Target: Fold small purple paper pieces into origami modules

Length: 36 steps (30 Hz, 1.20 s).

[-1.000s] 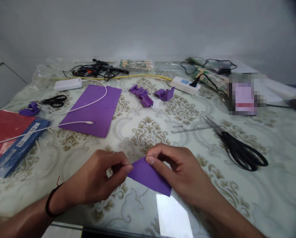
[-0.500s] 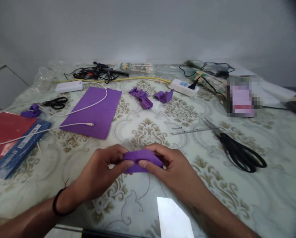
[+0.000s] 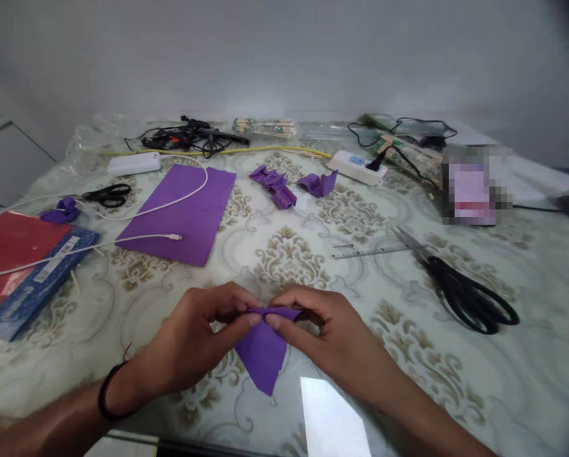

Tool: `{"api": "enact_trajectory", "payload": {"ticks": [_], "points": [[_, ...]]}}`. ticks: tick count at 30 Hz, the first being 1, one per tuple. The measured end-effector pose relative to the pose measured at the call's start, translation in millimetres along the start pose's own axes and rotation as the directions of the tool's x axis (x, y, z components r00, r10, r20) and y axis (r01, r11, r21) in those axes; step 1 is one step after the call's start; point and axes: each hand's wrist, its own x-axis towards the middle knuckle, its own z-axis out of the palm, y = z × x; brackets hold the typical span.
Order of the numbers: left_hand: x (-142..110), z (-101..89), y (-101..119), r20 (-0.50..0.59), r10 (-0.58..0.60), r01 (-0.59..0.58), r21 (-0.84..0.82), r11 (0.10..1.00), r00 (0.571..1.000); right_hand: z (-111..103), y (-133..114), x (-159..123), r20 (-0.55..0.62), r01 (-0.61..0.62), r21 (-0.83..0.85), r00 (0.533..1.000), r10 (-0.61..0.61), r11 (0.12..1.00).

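Note:
A small piece of purple paper (image 3: 264, 355) is held between my two hands, low over the near middle of the table. My left hand (image 3: 203, 333) pinches its upper left edge between thumb and fingers. On the upper right edge, my right hand (image 3: 320, 330) has the same kind of pinch, the two thumbs almost meeting. Below the thumbs the paper hangs toward me, narrowing to a blunt point. Part of its top edge is hidden by my fingers. Beyond my hands lie folded purple paper pieces (image 3: 274, 187) and another folded piece (image 3: 319, 184).
Large black scissors (image 3: 470, 292) and a clear ruler (image 3: 374, 252) lie to the right. Purple sheets (image 3: 180, 216), a white cable (image 3: 170, 237), small scissors (image 3: 108, 195) and a red-and-blue packet (image 3: 32, 266) are on the left. A power strip (image 3: 358, 168) stands farther back.
The purple paper was a short band lying across my fingers; now it hangs down toward me as a pointed flap. My hands have stayed nearly in place, still pinching it.

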Motion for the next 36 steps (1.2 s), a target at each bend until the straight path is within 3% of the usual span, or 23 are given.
{"api": "enact_trajectory", "payload": {"ticks": [5, 9, 14, 18, 22, 28, 31, 34, 36], "points": [[-4, 2.3, -7, -0.097, 0.019, -0.031, -0.127, 0.991, 0.995, 4, 4, -4, -0.081, 0.085, 0.121, 0.994, -0.076, 0.989], [-6, -0.6, -8, -0.066, 0.114, -0.124, -0.187, 0.975, 0.991, 3, 3, -6, -0.097, 0.277, 0.146, 0.959, -0.265, 0.95], [-8, -6.7, 0, -0.025, 0.241, -0.241, -0.183, 0.953, 0.97, -4, -4, -9, -0.073, 0.34, 0.107, 0.94, -0.334, 0.934], [-12, -2.4, 1, -0.054, 0.179, -0.187, -0.217, 0.958, 0.982, -2, -5, -12, -0.068, 0.397, 0.042, 0.917, -0.394, 0.917], [-12, 2.8, 0, -0.1, 0.097, -0.121, -0.277, 0.953, 0.99, 4, -1, -12, -0.128, 0.477, -0.101, 0.864, -0.486, 0.873], [-8, 2.0, 1, -0.114, 0.037, -0.057, -0.179, 0.982, 0.993, 8, 1, -11, -0.121, 0.528, -0.201, 0.822, -0.556, 0.825], [-8, 2.1, 1, -0.108, 0.021, -0.04, -0.175, 0.984, 0.994, 8, 6, -13, -0.129, 0.469, -0.172, 0.861, -0.492, 0.866], [-7, 2.5, 0, -0.119, 0.047, -0.067, -0.168, 0.983, 0.992, 8, 10, -13, -0.161, 0.301, -0.101, 0.935, -0.314, 0.948], [-7, 2.6, 0, -0.136, 0.064, -0.082, -0.129, 0.988, 0.989, 7, 9, -11, -0.152, 0.225, -0.051, 0.961, -0.23, 0.973]]}}
